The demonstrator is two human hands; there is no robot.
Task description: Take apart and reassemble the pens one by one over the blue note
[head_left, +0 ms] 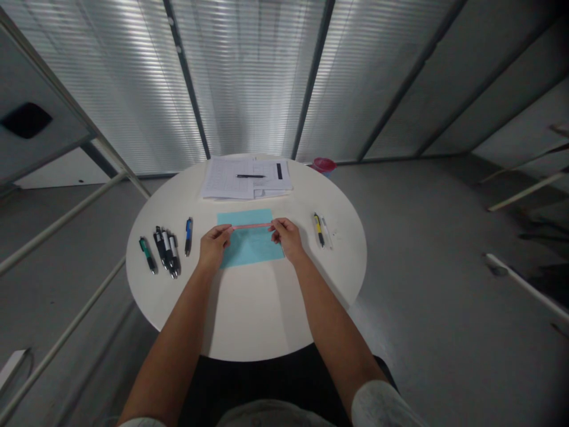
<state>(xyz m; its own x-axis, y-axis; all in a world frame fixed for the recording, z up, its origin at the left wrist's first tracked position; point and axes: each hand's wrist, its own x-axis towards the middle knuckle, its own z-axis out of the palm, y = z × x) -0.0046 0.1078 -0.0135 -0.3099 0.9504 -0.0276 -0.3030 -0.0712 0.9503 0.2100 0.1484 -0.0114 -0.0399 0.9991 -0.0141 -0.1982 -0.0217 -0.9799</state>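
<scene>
A thin pink strip (252,226) is stretched level between my two hands, above a light blue sheet of paper (253,252) on the table. My left hand (215,244) pinches the strip's left end near the sheet's left edge. At the other end, my right hand (285,237) grips it between thumb and forefinger, with the other fingers curled. Whether the strip is paper or some other material I cannot tell. Both hands overlap the side edges of the blue sheet.
The round white table (262,320) also bears a blue pen (188,236), a green pen (147,255), several black-and-white pens (167,249), a yellow pen (319,229) and a white pen (327,232). Printed papers (229,181) with a black pen (251,176) lie at the back. A red bucket (324,165) stands behind.
</scene>
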